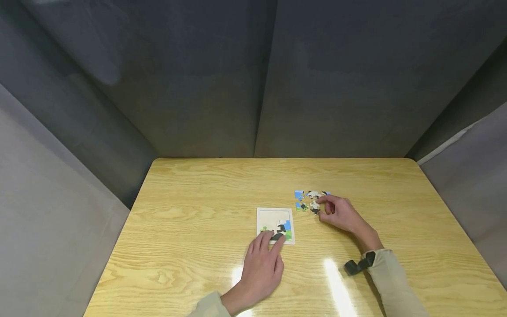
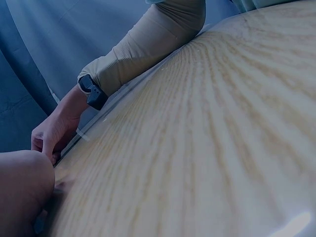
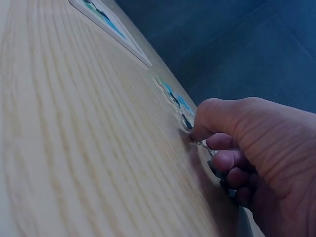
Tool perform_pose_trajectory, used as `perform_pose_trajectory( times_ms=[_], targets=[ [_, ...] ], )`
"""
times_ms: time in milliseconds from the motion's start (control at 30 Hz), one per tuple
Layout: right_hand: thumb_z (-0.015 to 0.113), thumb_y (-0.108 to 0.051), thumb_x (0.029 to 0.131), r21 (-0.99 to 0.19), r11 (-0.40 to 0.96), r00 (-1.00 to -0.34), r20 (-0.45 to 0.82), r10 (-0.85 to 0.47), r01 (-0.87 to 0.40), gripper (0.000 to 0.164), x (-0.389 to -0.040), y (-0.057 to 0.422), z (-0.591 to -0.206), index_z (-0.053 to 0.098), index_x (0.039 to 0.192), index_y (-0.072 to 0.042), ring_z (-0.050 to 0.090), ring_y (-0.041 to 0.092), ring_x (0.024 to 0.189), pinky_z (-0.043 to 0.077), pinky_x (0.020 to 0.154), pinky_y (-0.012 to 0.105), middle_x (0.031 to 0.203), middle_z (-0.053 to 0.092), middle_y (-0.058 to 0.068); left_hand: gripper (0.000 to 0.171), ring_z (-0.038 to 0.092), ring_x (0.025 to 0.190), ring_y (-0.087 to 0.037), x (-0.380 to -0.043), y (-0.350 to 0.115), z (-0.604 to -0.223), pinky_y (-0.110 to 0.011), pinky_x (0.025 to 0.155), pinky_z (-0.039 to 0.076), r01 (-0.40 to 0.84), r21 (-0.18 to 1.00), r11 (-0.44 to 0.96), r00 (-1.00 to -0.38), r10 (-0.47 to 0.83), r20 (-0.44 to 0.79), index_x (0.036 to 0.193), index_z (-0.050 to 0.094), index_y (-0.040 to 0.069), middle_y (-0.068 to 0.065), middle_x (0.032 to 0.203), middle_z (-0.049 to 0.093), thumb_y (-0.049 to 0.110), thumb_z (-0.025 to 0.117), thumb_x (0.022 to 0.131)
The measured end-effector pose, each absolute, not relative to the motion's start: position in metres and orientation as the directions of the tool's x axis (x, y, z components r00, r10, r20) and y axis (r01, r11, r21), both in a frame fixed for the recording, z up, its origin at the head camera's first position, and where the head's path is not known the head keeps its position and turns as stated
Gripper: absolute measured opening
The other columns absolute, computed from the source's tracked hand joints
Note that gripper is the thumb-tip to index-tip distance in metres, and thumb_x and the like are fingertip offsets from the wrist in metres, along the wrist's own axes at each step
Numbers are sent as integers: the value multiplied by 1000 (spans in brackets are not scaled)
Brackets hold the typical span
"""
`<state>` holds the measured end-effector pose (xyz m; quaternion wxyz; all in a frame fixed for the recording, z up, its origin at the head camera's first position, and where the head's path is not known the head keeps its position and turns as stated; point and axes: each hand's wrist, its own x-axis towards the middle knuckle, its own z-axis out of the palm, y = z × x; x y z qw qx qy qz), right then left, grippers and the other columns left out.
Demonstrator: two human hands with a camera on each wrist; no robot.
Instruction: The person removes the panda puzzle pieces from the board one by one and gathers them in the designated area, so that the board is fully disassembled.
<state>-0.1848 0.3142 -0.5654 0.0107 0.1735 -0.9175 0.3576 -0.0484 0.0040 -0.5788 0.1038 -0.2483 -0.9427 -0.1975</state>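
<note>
A square white puzzle frame (image 1: 274,211) lies on the table, partly filled with pieces in green, blue, black and white at its lower and right parts. Fingertips of my left hand (image 1: 263,266) rest on its lower edge and on the pieces there, partly covering them. Beyond the frame to the right, my right hand (image 1: 340,213) pinches a white and black jigsaw piece (image 1: 314,206) between thumb and index finger, low over the table. Other loose pieces (image 1: 299,195) lie around it. From the right wrist view, the thumb and curled fingers hide most of the pinched piece.
The wooden table (image 1: 190,198) has its far edge against dark grey curtains (image 1: 206,110). Lighter panels stand at both sides. A black device (image 1: 359,264) is strapped to the right wrist. Light glares off the tabletop near the front.
</note>
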Motion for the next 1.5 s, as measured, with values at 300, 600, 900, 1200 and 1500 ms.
perform_pose_trajectory(
  times_ms=[300,600,900,1200,1500],
  targets=[
    [79,-3,81,-652,666,-929,192,-317,-362,31,-179,309,-554,72,110,-1,50,11,64,43,57,24,76,60,-1,49,40,143,-31,-49,5,-580,-49,113,43,513,319,797,-851,425,307,151,53,20,-12,150,48,23,47,103],
    [79,1,80,-655,623,-899,237,-368,-427,26,-170,286,-544,73,105,1,54,17,65,43,56,21,78,63,2,49,40,144,-30,-49,5,-580,-50,114,41,504,325,800,-858,420,297,152,53,20,-11,151,47,23,46,103],
    [84,-6,84,-676,566,-847,169,-505,-472,28,-157,250,-540,73,109,0,52,12,64,45,58,22,78,62,-4,51,37,146,-29,-51,5,-580,-49,116,39,491,321,810,-868,423,259,154,50,22,-10,153,45,25,47,103],
    [86,-17,88,-684,568,-816,68,-574,-457,32,-156,235,-541,72,113,-2,49,4,68,47,63,23,81,59,-5,52,36,146,-29,-50,5,-580,-49,116,40,497,309,811,-865,433,254,155,49,22,-10,154,44,26,48,103],
    [84,-16,89,-674,590,-763,-59,-643,-445,30,-168,228,-530,66,110,-1,50,3,64,47,63,23,75,58,-6,51,38,145,-30,-51,3,-580,-49,115,41,501,311,807,-862,433,264,154,51,22,-11,153,45,25,49,102]
  ],
)
